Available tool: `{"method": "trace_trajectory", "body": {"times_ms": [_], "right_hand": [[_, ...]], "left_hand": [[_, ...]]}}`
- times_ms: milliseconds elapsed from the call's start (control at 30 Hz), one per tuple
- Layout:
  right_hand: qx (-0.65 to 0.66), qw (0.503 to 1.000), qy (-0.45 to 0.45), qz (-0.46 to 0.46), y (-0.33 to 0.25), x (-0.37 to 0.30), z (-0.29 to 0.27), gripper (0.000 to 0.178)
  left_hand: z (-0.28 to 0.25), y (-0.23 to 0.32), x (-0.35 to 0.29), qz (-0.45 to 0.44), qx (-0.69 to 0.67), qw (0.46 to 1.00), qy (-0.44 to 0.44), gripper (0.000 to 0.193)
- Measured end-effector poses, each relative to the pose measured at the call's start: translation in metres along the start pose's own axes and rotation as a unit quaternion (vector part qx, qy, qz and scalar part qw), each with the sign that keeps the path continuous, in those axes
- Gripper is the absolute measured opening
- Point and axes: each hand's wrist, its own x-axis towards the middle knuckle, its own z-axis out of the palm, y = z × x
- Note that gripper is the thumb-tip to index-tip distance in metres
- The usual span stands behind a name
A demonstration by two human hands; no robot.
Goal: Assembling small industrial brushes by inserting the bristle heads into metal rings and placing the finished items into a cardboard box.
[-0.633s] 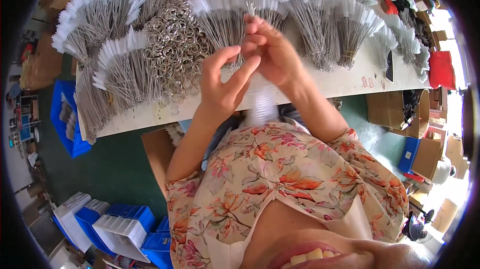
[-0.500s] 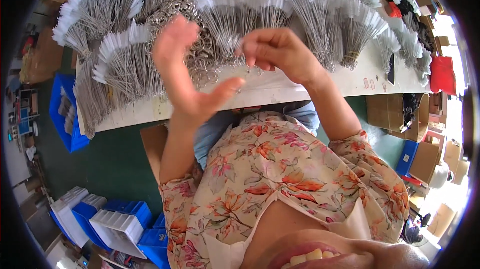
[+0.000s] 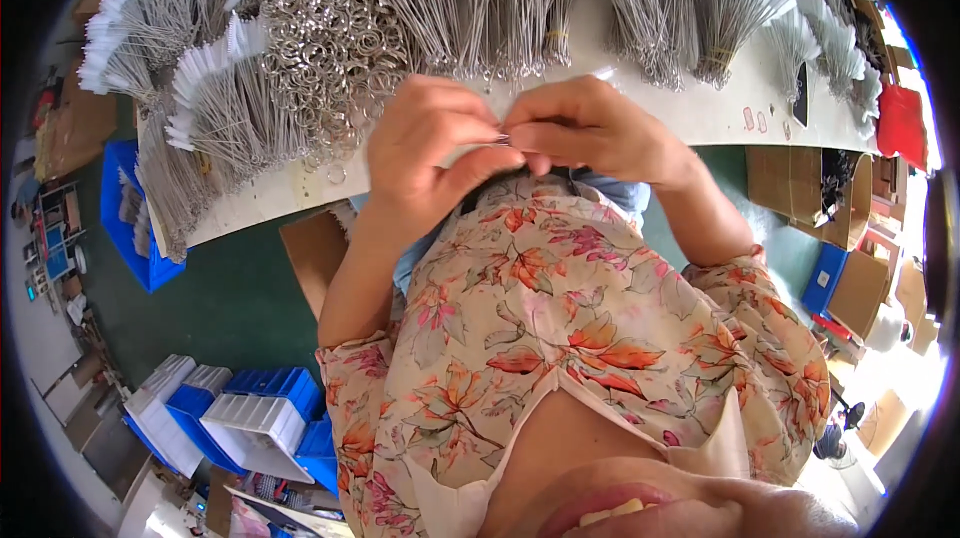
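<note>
My left hand (image 3: 418, 153) and my right hand (image 3: 605, 130) meet fingertip to fingertip above the front edge of the white table (image 3: 270, 193). Both hands are closed in a pinch around something tiny, mostly covered by the fingers; its kind cannot be made out. Just beyond my left hand lies a heap of silvery metal rings (image 3: 335, 38), with a loose ring (image 3: 337, 173) near the table edge. Behind both hands stretch rows of thin wire-handled brushes (image 3: 500, 23), their white bristle ends pointing away from me.
More brush bundles (image 3: 215, 98) cover the table's left side, others (image 3: 715, 28) the right. A red bag (image 3: 902, 128) hangs at the right end. Cardboard boxes (image 3: 790, 188) stand below. Blue bins (image 3: 130, 228) and stacked white and blue crates (image 3: 255, 428) are on the left.
My left hand, raised with fingers spread before, has come down and closed against the right. My right hand has lowered slightly towards me. The ring heap is now uncovered.
</note>
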Motion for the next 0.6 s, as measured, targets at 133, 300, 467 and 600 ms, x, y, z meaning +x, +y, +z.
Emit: {"method": "trace_trajectory", "body": {"times_ms": [133,300,467,600], "right_hand": [[-0.463,0.864,0.185,0.063,0.064,-0.057,-0.042,0.011],[-0.562,0.742,0.274,0.244,0.116,-0.112,-0.078,0.015],[-0.191,0.95,0.246,0.027,0.086,-0.06,-0.03,0.011],[-0.233,0.933,0.177,-0.208,0.059,0.011,0.03,0.009]], "left_hand": [[0.009,-0.014,-0.035,-0.31,0.012,0.951,0.02,0.027],[0.023,-0.02,-0.072,-0.407,0.145,0.895,-0.109,0.022],[0.024,-0.016,-0.071,-0.472,-0.016,0.881,0.006,0.01],[0.005,0.008,-0.041,-0.427,-0.28,0.848,0.146,0.002]]}}
